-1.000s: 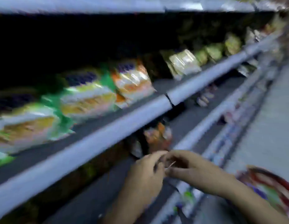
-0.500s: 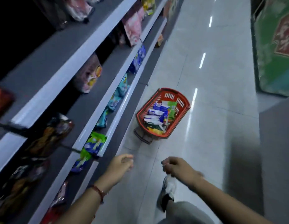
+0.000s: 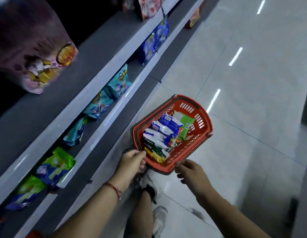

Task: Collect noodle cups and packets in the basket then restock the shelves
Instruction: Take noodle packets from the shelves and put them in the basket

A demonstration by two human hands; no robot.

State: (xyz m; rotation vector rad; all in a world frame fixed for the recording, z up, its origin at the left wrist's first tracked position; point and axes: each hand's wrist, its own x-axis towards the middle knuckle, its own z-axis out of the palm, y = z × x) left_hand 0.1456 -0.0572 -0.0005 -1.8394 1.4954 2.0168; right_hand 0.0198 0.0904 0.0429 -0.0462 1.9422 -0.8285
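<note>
A red plastic basket [image 3: 203,117] stands on the floor beside the lowest shelf. Inside lie several noodle packets [image 3: 163,133], blue-and-white ones on top, a green one [image 3: 186,127] and a yellow-green one at the near end. My left hand [image 3: 132,163] is at the basket's near left corner, with its fingers curled over the dark handle [image 3: 126,150]. Just right of it, my right hand [image 3: 190,170] hovers at the near rim with loosely bent fingers, its fingertips at the rim's edge and holding nothing.
Grey shelves [image 3: 104,79] run along the left with teal, blue and green snack bags [image 3: 118,83] and a large pink bag [image 3: 37,54] higher up. Glossy tiled floor [image 3: 243,100] spreads to the right. My legs and shoes [image 3: 159,219] are below the basket.
The view swung from the shelf packets down to the floor, and I have closed in on the basket. Both hands went from hanging short of it to its near rim.
</note>
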